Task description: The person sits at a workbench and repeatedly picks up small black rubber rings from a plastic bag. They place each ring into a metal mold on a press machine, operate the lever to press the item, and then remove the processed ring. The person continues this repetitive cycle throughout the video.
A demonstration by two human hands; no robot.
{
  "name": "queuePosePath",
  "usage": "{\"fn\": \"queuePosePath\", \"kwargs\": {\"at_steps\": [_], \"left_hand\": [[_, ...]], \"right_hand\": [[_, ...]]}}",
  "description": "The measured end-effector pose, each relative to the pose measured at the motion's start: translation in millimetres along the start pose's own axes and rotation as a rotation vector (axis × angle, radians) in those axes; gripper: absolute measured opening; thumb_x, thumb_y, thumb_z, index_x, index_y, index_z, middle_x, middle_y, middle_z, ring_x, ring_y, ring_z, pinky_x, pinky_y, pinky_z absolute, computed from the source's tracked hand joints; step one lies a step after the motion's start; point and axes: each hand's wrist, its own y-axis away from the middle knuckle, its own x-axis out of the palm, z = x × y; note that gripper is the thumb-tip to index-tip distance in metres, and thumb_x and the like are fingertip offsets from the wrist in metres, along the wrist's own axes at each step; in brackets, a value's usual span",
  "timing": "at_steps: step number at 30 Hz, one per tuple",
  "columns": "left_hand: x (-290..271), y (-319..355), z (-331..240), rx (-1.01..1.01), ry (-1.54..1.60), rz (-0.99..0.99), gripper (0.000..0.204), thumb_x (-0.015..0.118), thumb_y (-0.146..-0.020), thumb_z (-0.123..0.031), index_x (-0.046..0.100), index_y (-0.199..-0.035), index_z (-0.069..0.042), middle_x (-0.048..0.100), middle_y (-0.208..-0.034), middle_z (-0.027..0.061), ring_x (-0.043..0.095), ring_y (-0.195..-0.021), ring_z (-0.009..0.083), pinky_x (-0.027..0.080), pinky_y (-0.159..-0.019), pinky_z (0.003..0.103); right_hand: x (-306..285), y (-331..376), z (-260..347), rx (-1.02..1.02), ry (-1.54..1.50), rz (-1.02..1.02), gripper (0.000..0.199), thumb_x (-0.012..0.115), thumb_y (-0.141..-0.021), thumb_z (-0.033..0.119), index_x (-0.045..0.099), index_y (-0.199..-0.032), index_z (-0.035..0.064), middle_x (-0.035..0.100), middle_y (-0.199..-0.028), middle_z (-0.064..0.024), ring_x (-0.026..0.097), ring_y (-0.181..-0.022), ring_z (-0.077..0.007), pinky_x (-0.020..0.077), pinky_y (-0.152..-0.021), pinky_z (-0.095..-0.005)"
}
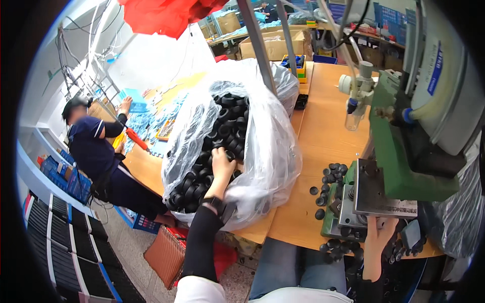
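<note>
Factory workshop: green press [417, 177], wooden workbench [328, 111], distant figure [269, 10] probably another worker.

parts [189, 194] lie in a bag [275, 169] on the table [328, 113], left of the press [411, 174].

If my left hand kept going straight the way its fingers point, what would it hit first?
Most likely more of the black round pieces heaped in the clear plastic bag; they lie right ahead of your left hand, though exact depth is hard to judge from this one view.
</note>
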Motion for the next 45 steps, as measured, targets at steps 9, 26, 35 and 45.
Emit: {"fn": "queuePosePath", "kwargs": {"at_steps": [9, 26, 35, 45], "left_hand": [[-121, 62, -124, 0.381, 1.065, -0.039, 0.063, 0.069, -0.065, 0.012, 0.04, -0.12, -0.002, 0.035, -0.122, 0.0133, 0.048, -0.12, 0.0317, 0.048, -0.091, 0.037], [-91, 155, -329, 0.148, 1.174, 0.68, 0.031, 0.078, -0.072, -0.014, 0.064, -0.097, -0.001, 0.061, -0.087, 0.0065, 0.059, -0.063, 0.0152, 0.048, -0.062, 0.026], [-87, 166, -341, 0.169, 0.942, 0.542, 0.032, 0.078, -0.07, -0.032, 0.067, -0.09, -0.01, 0.065, -0.082, 0.0051, 0.058, -0.08, 0.0259, 0.035, -0.081, 0.041], [-127, 146, -264, 0.409, 1.041, 0.534, 0.079, 0.085, -0.063, -0.023, 0.046, -0.128, -0.002, 0.044, -0.136, 0.0174, 0.046, -0.122, 0.0285, 0.038, -0.098, 0.035]], "right_hand": [[-18, 2, 1, -0.033, 0.231, 0.133, 0.047, 0.076, -0.071, 0.014, 0.054, -0.111, 0.0002, 0.053, -0.108, -0.0147, 0.046, -0.105, -0.0305, 0.0353, -0.092, -0.0371], [-230, 130, -114, 0.546, 0.555, -0.183, 0.057, 0.072, -0.077, 0.017, 0.047, -0.127, 0.0031, 0.048, -0.127, -0.0124, 0.047, -0.118, -0.0278, 0.0369, -0.098, -0.0375], [-162, 20, -141, 0.035, 0.817, 0.203, 0.055, 0.062, -0.085, 0.022, 0.043, -0.133, 0.0019, 0.041, -0.14, -0.0146, 0.033, -0.133, -0.0324, 0.0244, -0.109, -0.0441], [-145, 3, -126, 0.213, 0.943, 0.358, 0.059, 0.056, -0.088, 0.033, 0.039, -0.137, 0.0038, 0.038, -0.143, -0.0111, 0.029, -0.135, -0.032, 0.0165, -0.109, -0.052]]}}
